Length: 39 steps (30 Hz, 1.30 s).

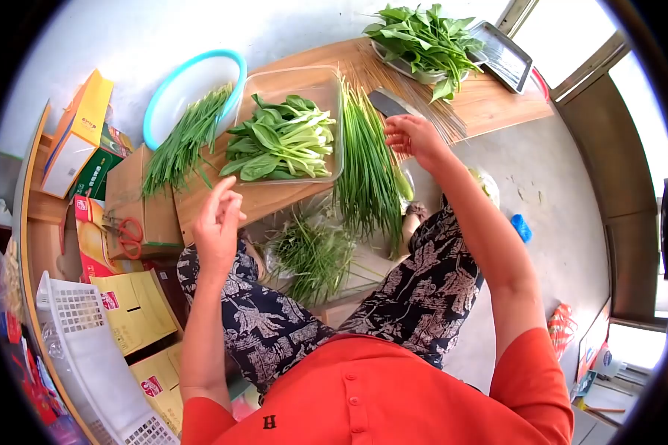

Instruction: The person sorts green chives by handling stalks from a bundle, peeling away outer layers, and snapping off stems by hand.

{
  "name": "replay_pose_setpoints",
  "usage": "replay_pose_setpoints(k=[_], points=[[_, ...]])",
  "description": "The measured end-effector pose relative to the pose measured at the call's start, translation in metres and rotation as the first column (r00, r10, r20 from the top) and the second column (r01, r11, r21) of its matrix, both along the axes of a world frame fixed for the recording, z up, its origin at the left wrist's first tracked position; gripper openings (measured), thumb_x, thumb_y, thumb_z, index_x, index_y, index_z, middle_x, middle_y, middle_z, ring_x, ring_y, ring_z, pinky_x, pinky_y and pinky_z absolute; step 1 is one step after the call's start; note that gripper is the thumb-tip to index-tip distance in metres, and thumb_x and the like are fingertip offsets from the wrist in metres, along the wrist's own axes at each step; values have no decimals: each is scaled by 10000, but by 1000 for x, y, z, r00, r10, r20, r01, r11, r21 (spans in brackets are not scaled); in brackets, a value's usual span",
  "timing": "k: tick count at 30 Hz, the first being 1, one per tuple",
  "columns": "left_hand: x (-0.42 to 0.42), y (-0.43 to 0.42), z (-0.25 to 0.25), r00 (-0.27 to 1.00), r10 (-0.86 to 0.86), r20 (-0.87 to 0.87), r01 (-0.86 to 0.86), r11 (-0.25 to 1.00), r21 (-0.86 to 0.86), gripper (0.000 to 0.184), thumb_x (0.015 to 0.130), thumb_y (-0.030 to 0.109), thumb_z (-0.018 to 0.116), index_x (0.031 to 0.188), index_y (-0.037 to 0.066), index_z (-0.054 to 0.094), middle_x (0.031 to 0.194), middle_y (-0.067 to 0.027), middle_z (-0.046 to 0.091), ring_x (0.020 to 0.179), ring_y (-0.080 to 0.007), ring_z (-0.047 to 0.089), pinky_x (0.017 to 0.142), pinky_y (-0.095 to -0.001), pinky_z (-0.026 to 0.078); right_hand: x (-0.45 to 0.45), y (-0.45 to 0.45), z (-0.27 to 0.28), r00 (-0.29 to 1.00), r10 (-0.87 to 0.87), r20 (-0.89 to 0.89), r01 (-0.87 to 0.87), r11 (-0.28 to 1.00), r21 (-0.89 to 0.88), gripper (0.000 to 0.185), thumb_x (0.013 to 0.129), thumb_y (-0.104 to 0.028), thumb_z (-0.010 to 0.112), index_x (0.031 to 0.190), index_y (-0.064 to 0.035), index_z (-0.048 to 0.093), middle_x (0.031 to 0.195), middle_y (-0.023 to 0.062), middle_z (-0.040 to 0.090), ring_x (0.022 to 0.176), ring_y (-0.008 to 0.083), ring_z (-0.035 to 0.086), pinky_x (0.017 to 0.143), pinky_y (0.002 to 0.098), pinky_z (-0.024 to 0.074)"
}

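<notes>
My left hand [220, 216] is raised in front of the table's near edge, just below the clear tub [339, 126] of leafy greens [278, 141]. Its fingers are apart and hold nothing. Over the right part of the wooden table [505, 111], my right hand [417, 139] hovers with fingers loosely curled and apart, nothing seen in it. Beside it is a knife [386, 102], its handle mostly hidden. Long green stalks [364, 156] lie between tub and knife, their leaves hanging over the edge. Thin brown sticks [423, 96] lie behind the knife.
A blue-rimmed basin [172, 89] with chives [189, 133] is at the left. Leafy greens [423, 37] and a metal tray [501, 55] stand at the back right. Scissors [131, 237] are by cardboard boxes. Loose greens [312, 256] lie below, between my legs.
</notes>
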<state>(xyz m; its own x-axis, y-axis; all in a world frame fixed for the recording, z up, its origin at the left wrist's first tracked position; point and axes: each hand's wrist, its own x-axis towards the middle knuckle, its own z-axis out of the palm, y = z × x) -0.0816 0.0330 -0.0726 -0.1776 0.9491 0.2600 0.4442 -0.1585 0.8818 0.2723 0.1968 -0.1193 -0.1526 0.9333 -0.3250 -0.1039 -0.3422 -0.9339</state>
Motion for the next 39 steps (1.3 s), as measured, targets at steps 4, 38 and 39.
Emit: replay_pose_setpoints(k=[4,38,39], points=[[1,-4,-30,999,-6,50,11,996,-94,268,883,50,572,1150,46,597,845,-22,605,652,-86,568,607,-222,482,4,49,-30,945,-101,312,74,992,99,191,874,-195,554,988,-51,608,823,59,642,685,128,626,597,259,502],[17,3,-30,974,-164,-156,140,978,-153,148,826,36,615,968,3,637,796,-97,620,638,-184,578,596,-280,460,-42,116,-79,953,-298,-51,285,942,-177,160,834,-175,506,863,-21,541,731,113,579,632,262,580,563,405,481],[17,3,-31,974,-165,-157,141,978,-151,148,826,36,615,968,3,637,796,-97,620,638,-184,578,596,-280,460,-41,116,-80,953,-299,-53,286,942,-175,160,834,-175,506,863,-21,541,731,113,579,632,262,580,563,405,481]])
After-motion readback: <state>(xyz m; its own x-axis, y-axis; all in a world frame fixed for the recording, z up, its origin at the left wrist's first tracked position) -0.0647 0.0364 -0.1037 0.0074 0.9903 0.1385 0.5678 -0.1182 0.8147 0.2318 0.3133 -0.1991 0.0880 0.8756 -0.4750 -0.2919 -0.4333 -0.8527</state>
